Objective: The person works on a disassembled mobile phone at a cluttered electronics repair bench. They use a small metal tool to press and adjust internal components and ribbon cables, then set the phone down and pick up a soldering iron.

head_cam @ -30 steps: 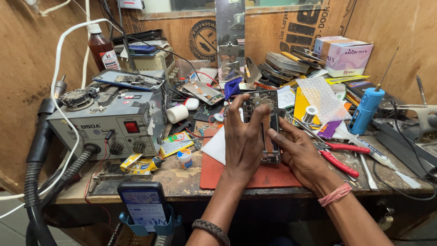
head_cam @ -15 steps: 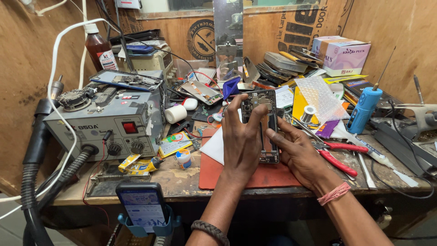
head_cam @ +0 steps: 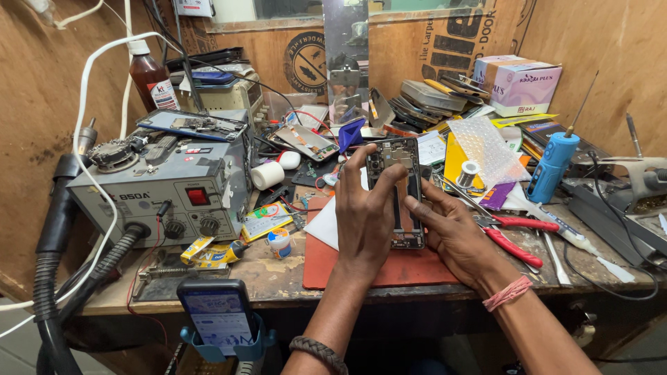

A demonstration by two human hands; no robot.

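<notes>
An opened smartphone with its back removed lies lengthwise on a red work mat at the bench's middle. My left hand grips its left side, thumb reaching across the upper part of the phone. My right hand rests at its right edge, fingers pressing onto the phone's inner frame. A pink band circles my right wrist, a braided dark one my left.
A grey hot-air rework station with hoses stands left. Red-handled pliers lie right of my hand, a blue tool behind them. A phone in a blue holder hangs at the front edge. Phone parts, a solder spool and boxes crowd the back.
</notes>
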